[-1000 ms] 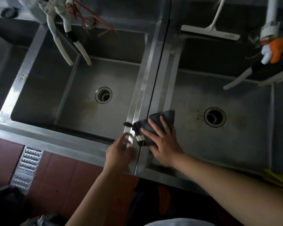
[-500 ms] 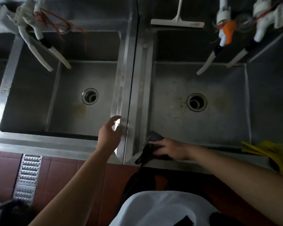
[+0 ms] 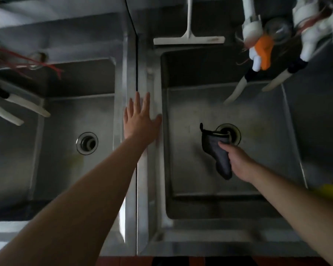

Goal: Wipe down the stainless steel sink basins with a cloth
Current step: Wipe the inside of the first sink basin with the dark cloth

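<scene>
Two stainless steel basins lie side by side: the left basin (image 3: 62, 169) and the right basin (image 3: 267, 143). My right hand (image 3: 238, 162) grips a dark grey cloth (image 3: 215, 150) on the floor of the right basin, and the cloth's far edge covers part of the drain (image 3: 235, 131). My left hand (image 3: 140, 120) rests flat, fingers straight, on the steel divider (image 3: 142, 189) between the basins.
A white squeegee (image 3: 188, 38) lies on the ledge behind the right basin. White taps, one with an orange handle (image 3: 263, 48), hang over its back right. More white spouts (image 3: 17, 108) reach over the left basin, which has its own drain (image 3: 87, 143). Something yellow (image 3: 329, 191) sits at the right edge.
My right hand has carried the cloth from the near left corner of the right basin to the drain in the middle. My left hand has slid farther along the divider and flattened.
</scene>
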A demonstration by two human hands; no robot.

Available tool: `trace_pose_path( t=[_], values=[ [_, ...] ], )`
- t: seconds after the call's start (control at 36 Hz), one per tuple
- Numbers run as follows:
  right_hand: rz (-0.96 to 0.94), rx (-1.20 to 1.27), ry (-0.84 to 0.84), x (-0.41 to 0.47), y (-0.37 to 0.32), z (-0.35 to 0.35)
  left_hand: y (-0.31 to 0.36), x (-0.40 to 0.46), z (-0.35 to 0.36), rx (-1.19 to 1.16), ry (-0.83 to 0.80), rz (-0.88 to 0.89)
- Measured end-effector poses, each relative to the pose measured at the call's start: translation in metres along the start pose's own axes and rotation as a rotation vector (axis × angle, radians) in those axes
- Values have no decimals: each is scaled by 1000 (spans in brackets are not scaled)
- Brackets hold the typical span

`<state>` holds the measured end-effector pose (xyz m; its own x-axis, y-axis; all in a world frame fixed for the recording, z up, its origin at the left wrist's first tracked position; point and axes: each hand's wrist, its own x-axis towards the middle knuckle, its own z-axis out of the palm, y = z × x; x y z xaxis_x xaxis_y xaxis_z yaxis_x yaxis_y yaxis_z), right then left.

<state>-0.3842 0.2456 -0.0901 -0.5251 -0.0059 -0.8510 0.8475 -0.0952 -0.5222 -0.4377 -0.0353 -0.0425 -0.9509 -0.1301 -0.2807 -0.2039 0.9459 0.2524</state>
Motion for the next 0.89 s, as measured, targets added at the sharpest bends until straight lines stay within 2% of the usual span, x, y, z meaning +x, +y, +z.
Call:
trace_pose_path(
  t=[0.11,0.19,0.28,0.36,0.42,0.53,0.69,0.78,0.89],
  values=[
    [54,-48,145,58,-13,25,6,31,8,71,26,-44],
    [43,-74,245,94,-35,45,10,30,16,124,105,-57],
    [-177,-294,370,122,-62,66,9,28,17,93,135,-51],
    [-491,-735,470,146,-82,83,11,30,16,74,139,-64],
    [-602,-947,405,162,-85,94,12,30,15,62,143,-66],
    [-505,-1303,159,196,-72,105,13,30,13,47,153,-74],
    [-504,-1666,129,247,-62,104,12,30,15,29,168,-81],
    [-555,-1708,164,266,-64,104,12,30,17,23,179,-70],
    [-516,-1516,266,280,-70,125,10,32,20,-7,234,-49]
  ],
)
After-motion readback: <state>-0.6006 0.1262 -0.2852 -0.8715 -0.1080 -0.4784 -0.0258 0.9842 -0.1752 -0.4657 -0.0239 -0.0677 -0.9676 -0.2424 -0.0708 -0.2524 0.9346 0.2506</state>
